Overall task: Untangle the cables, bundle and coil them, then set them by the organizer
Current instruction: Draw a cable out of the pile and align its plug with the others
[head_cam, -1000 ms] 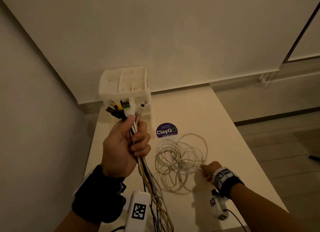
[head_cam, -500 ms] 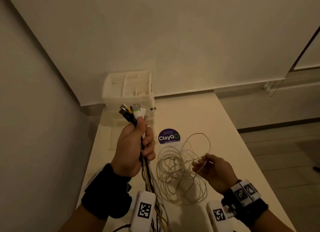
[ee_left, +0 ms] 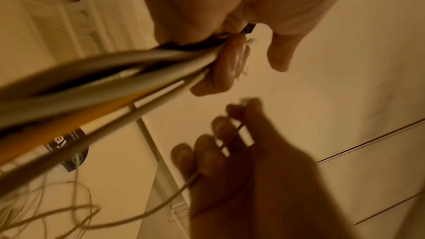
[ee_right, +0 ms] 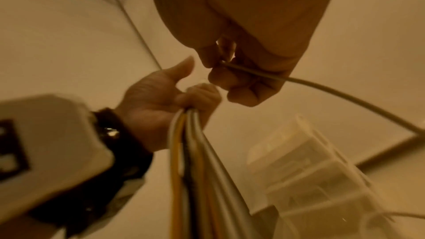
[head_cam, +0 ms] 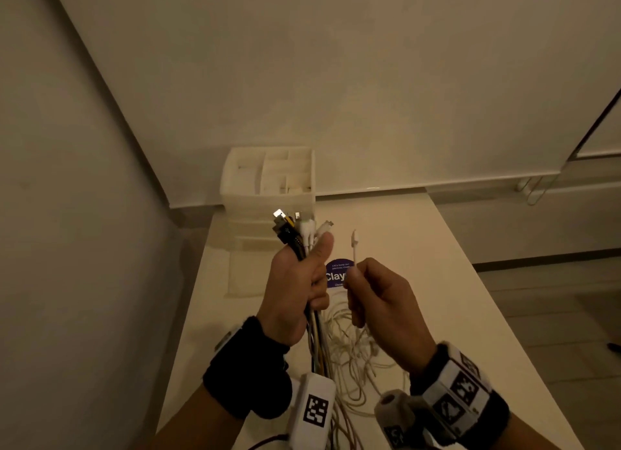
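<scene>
My left hand [head_cam: 295, 291] grips a bundle of cables [head_cam: 295, 231], white, black and yellow, with their plugs sticking up above my thumb; the strands hang down past my wrist [ee_left: 96, 86] [ee_right: 190, 161]. My right hand [head_cam: 373, 298] pinches a thin white cable [head_cam: 355, 244] just below its plug and holds it upright beside the bundle [ee_right: 299, 83]. The rest of that cable runs down into a loose white tangle [head_cam: 349, 352] lying on the table under both hands. The white plastic organizer [head_cam: 268, 177] stands at the table's far left corner.
A purple round sticker [head_cam: 337, 275] lies on the white table [head_cam: 437, 298] between my hands. A wall runs along the table's left and back sides. Floor shows beyond the table's right edge.
My right hand left the tangle on the table, rose with the thin white cable's end and came up close to the bundle in my left hand.
</scene>
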Demonstrator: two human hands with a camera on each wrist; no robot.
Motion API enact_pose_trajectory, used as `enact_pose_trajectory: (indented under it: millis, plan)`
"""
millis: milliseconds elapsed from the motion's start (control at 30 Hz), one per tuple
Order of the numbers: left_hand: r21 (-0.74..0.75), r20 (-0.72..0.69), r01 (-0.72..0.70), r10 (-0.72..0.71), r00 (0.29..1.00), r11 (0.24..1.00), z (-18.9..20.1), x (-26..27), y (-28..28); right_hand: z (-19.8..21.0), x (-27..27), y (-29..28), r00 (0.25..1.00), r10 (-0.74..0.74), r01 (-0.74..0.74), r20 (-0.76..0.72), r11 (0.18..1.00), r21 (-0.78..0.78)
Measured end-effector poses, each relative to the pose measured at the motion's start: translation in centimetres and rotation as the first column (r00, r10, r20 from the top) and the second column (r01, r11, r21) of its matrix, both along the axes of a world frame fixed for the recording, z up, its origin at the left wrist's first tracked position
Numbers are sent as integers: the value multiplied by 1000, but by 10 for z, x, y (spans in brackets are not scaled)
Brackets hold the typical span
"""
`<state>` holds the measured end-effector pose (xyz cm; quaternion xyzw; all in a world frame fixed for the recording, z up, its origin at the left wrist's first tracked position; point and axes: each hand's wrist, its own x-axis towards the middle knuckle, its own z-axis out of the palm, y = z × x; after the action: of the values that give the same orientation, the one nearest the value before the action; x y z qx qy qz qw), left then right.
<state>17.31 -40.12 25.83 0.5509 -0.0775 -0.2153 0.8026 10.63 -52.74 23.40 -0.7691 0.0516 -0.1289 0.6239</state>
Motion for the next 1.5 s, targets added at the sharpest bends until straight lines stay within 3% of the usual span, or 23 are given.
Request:
enact_pose_trajectory:
  millis: [133, 267, 433, 633, 767, 967, 1067, 1167, 1233, 1300, 1500]
  plan:
    - [26, 112, 36, -39, 993, 999, 1, -5, 5, 17, -2, 31, 987, 28, -1, 160, 986, -166]
    - [74, 61, 80, -84, 995, 994, -3, -5, 12, 21, 2, 37, 988, 105, -55, 114, 927, -372]
    - [147, 28, 65, -70, 997, 987, -10, -5, 20, 18, -1, 39, 996, 74, -40, 46, 861, -506]
    - [-49, 33, -65, 67, 997, 997, -6, 9, 36, -4, -25, 37, 992, 110, -123, -56, 892, -434]
    - [-282, -65, -117, 103, 993, 952, 6, 32, 56, -37, -39, 19, 971, 141, -185, -193, 954, -235]
    - [-290, 32, -153, 169, 985, 945, 19, 59, 87, -79, -45, -17, 966, 85, -144, -245, 962, -234]
    - [-167, 136, -20, 43, 990, 986, 21, 48, 88, -75, -37, -23, 976, 45, -102, -212, 959, -265]
    - [169, 313, 105, -154, 937, 980, 19, 27, 74, -56, -22, -22, 989, 38, -77, -143, 958, -277]
    - [379, 423, 61, -232, 876, 923, 11, 14, 56, -39, -13, -19, 994, 76, -96, -83, 956, -277]
    - [465, 491, 30, -286, 823, 885, 0, 6, 37, -20, -7, -15, 992, 120, -125, -36, 957, -261]
    - [608, 485, -70, -300, 822, 791, -17, 1, 7, 8, 0, -24, 983, 177, -169, 40, 974, -148]
